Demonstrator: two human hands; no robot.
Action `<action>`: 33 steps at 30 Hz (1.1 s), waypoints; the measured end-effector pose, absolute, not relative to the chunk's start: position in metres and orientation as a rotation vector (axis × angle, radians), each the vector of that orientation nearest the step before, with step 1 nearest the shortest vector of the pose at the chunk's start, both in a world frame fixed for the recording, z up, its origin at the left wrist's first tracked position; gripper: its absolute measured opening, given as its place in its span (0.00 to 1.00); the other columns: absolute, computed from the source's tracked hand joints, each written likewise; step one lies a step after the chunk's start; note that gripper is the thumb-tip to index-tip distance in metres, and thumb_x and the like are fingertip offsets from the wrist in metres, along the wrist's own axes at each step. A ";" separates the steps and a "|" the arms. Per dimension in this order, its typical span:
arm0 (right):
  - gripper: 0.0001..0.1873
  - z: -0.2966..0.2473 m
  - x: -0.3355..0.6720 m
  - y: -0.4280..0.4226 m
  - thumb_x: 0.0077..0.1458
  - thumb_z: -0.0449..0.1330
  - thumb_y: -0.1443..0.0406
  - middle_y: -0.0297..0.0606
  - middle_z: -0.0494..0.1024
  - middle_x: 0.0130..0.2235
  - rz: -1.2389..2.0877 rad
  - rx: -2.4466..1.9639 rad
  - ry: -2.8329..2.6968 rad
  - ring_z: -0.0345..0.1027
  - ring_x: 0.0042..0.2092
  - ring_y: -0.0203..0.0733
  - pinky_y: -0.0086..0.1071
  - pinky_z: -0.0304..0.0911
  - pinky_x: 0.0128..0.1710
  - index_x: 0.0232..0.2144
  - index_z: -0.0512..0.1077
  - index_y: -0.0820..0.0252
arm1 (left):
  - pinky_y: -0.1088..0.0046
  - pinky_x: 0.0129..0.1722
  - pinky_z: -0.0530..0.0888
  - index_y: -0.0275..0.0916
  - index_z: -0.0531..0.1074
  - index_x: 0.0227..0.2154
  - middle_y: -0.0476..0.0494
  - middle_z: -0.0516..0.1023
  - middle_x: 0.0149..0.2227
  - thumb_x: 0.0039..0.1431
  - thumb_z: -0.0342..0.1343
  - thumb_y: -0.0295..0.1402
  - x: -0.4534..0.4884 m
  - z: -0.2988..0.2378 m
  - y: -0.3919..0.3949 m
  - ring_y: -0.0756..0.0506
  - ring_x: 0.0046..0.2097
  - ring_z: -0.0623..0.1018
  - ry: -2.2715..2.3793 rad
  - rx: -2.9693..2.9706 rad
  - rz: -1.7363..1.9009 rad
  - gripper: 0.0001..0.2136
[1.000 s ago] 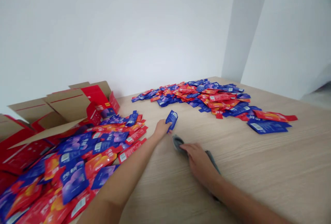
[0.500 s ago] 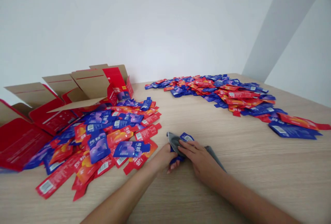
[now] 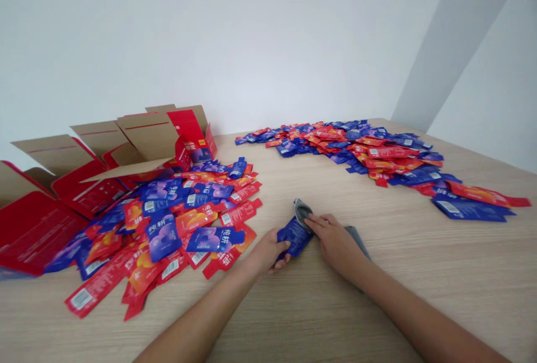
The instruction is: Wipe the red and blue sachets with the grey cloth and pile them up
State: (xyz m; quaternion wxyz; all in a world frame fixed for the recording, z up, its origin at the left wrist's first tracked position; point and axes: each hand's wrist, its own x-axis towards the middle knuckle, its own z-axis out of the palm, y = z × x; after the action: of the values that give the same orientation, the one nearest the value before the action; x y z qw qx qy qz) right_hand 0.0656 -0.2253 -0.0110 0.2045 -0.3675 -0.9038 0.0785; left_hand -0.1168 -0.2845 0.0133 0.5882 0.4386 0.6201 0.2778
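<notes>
My left hand (image 3: 271, 251) pinches the near end of a blue sachet (image 3: 294, 235) that lies flat on the wooden table (image 3: 419, 251). My right hand (image 3: 335, 240) rests palm down on a grey cloth (image 3: 356, 234), its fingers pressing the cloth's far corner (image 3: 301, 208) against the sachet's upper end. Both hands meet at the middle of the table, between two heaps of sachets.
A heap of red and blue sachets (image 3: 168, 223) spreads at the left, spilling from open red cardboard boxes (image 3: 126, 156). A second, flatter heap of sachets (image 3: 377, 156) stretches across the far right. White walls stand behind the table.
My left hand has drawn the blue sachet back from farther out to the cloth. The right hand has slid the cloth onto the sachet. The camera has tilted.
</notes>
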 end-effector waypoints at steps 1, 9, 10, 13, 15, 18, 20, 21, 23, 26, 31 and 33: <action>0.28 -0.014 0.070 -0.219 0.45 0.45 0.79 0.46 0.72 0.50 0.249 -1.032 -2.459 0.61 0.49 0.46 0.41 0.59 0.52 0.48 0.70 0.68 | 0.81 0.15 0.60 0.38 0.61 0.43 0.55 0.67 0.20 0.56 0.45 0.32 -0.117 0.013 -0.286 0.55 0.15 0.62 1.519 1.142 0.658 0.12; 0.23 -0.006 0.093 -0.213 0.54 0.44 0.71 0.42 0.72 0.48 0.288 -1.062 -1.911 0.62 0.50 0.45 0.44 0.59 0.50 0.51 0.66 0.58 | 0.69 0.40 0.71 0.41 0.58 0.56 0.40 0.70 0.41 0.59 0.43 0.24 -0.114 0.007 -0.296 0.45 0.41 0.74 1.929 2.346 0.147 0.21; 0.24 -0.003 0.089 -0.220 0.54 0.44 0.72 0.41 0.71 0.49 0.279 -0.987 -1.975 0.61 0.50 0.44 0.43 0.59 0.51 0.51 0.65 0.58 | 0.69 0.39 0.72 0.40 0.59 0.55 0.39 0.70 0.41 0.59 0.43 0.23 -0.113 0.006 -0.296 0.44 0.41 0.74 1.944 2.383 0.073 0.21; 0.28 0.003 0.073 -0.245 0.50 0.44 0.77 0.40 0.70 0.52 0.276 -0.807 -2.331 0.59 0.52 0.43 0.42 0.57 0.53 0.52 0.66 0.59 | 0.69 0.40 0.72 0.36 0.63 0.51 0.37 0.69 0.44 0.59 0.43 0.23 -0.108 0.007 -0.296 0.44 0.44 0.72 1.921 2.441 -0.027 0.17; 0.30 0.002 0.065 -0.254 0.46 0.45 0.78 0.41 0.69 0.53 0.239 -0.819 -2.515 0.58 0.52 0.45 0.44 0.56 0.53 0.52 0.66 0.60 | 0.68 0.42 0.72 0.34 0.66 0.47 0.35 0.68 0.46 0.59 0.43 0.22 -0.106 0.009 -0.295 0.43 0.46 0.71 1.881 2.464 -0.070 0.15; 0.31 -0.002 0.064 -0.253 0.45 0.46 0.79 0.43 0.68 0.54 0.155 -0.949 -2.615 0.58 0.53 0.48 0.45 0.58 0.52 0.52 0.67 0.63 | 0.68 0.42 0.72 0.33 0.64 0.48 0.35 0.69 0.45 0.59 0.42 0.21 -0.103 0.011 -0.293 0.43 0.45 0.72 1.849 2.481 -0.110 0.15; 0.30 -0.004 0.066 -0.249 0.45 0.46 0.79 0.43 0.68 0.55 0.103 -1.001 -2.620 0.58 0.53 0.48 0.45 0.58 0.52 0.51 0.67 0.64 | 0.68 0.40 0.73 0.33 0.61 0.51 0.36 0.70 0.44 0.59 0.42 0.21 -0.102 0.012 -0.292 0.44 0.44 0.73 1.850 2.472 -0.125 0.17; 0.30 -0.005 0.068 -0.248 0.45 0.46 0.79 0.42 0.68 0.55 0.081 -1.006 -2.618 0.58 0.53 0.48 0.45 0.59 0.51 0.51 0.67 0.64 | 0.68 0.40 0.73 0.33 0.61 0.51 0.36 0.70 0.44 0.59 0.42 0.21 -0.102 0.012 -0.292 0.44 0.44 0.73 1.850 2.468 -0.128 0.17; 0.31 -0.005 0.068 -0.249 0.44 0.46 0.79 0.41 0.68 0.55 0.058 -0.984 -2.620 0.58 0.53 0.48 0.45 0.59 0.51 0.51 0.67 0.63 | 0.68 0.41 0.73 0.33 0.63 0.49 0.36 0.70 0.44 0.59 0.43 0.21 -0.103 0.012 -0.292 0.44 0.44 0.73 1.838 2.472 -0.125 0.16; 0.32 -0.004 0.066 -0.252 0.43 0.46 0.79 0.40 0.68 0.55 0.083 -0.948 -2.627 0.59 0.52 0.47 0.44 0.59 0.52 0.52 0.67 0.62 | 0.69 0.41 0.73 0.32 0.64 0.48 0.36 0.70 0.45 0.59 0.43 0.21 -0.104 0.010 -0.292 0.44 0.45 0.73 1.809 2.499 -0.115 0.15; 0.30 -0.007 0.074 -0.230 0.44 0.45 0.79 0.43 0.70 0.53 0.050 -1.070 -2.592 0.61 0.51 0.46 0.42 0.58 0.53 0.50 0.69 0.66 | 0.70 0.40 0.72 0.35 0.60 0.52 0.36 0.71 0.44 0.58 0.43 0.20 -0.108 0.005 -0.289 0.44 0.43 0.74 1.831 2.489 -0.020 0.19; 0.29 -0.010 0.081 -0.218 0.44 0.44 0.80 0.46 0.72 0.51 0.009 -1.121 -2.559 0.62 0.49 0.46 0.41 0.59 0.52 0.48 0.70 0.69 | 0.70 0.40 0.71 0.35 0.64 0.49 0.38 0.73 0.42 0.58 0.43 0.21 -0.114 0.005 -0.286 0.45 0.42 0.75 1.823 2.391 0.148 0.16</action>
State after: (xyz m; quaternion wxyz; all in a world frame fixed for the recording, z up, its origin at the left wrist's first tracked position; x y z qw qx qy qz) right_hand 0.0813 -0.2176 -0.0098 0.1732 -0.3952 -0.9021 0.0032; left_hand -0.1140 -0.2855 0.0048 0.0655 0.7925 0.6044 0.0492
